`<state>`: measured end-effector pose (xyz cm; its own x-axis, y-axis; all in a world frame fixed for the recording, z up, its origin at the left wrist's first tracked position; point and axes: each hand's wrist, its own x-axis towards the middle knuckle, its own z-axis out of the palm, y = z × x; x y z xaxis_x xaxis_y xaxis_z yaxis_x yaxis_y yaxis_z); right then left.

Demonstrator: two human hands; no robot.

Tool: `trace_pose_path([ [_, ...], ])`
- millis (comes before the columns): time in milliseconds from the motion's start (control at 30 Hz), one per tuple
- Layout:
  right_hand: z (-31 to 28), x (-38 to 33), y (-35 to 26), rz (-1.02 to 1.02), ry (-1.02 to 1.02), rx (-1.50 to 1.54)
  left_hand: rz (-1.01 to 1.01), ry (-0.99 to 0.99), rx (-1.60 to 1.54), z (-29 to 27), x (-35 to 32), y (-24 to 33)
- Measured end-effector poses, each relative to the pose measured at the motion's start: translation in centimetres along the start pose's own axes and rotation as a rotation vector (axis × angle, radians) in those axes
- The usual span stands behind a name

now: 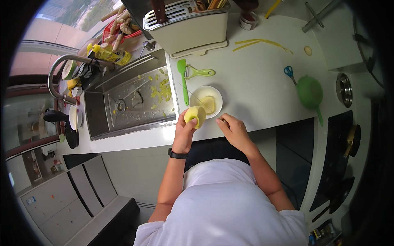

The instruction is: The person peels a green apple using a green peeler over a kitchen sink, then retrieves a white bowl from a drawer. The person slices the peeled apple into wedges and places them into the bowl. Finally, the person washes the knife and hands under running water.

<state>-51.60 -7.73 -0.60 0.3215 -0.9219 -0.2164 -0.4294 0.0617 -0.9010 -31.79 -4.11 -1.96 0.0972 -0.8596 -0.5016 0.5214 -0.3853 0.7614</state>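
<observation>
My left hand (183,134) is closed round a peeled pale-yellow apple (197,112) with a hollow in the side turned to me. It holds the fruit just over the near left rim of a small white bowl (218,96). In the bowl lies a pale cut piece of apple (209,102). My right hand (234,132) grips what looks like a knife (199,99), seen edge-on as a thin line slanting over the bowl; its handle is hidden by my fingers. Behind the bowl lie a green spatula (183,78) and a green peeler (200,72).
To the left, the steel sink (95,119) holds scattered green peels (162,91) under a curved tap (55,78). A cream utensil holder (193,39) stands at the back. Rightward are blue-handled scissors (289,72), a green strainer (310,93) and a steel bowl (344,90).
</observation>
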Motion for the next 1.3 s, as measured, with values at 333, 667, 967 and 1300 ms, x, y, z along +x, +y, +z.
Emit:
trace_pose_path([
  [333, -0.4, -0.3, -2.0, -0.243, 0.026, -0.103, 0.055, -0.014, 0.231, 0.4, -0.4, 1.7],
  [667, 0.7, -0.7, -1.7, -0.294, 0.12, -0.141, 0.105, 0.015, 0.18, 1.0, -0.7, 1.9],
  [967, 1.5, -0.6, -1.9, -0.245, 0.123, -0.069, 0.1, 0.04, 0.149, 1.0, -0.8, 2.2],
  [1300, 2.2, -0.2, -1.6, -0.212, 0.123, -0.114, -0.124, 0.153, -0.068, -0.2, -0.1, 1.2],
])
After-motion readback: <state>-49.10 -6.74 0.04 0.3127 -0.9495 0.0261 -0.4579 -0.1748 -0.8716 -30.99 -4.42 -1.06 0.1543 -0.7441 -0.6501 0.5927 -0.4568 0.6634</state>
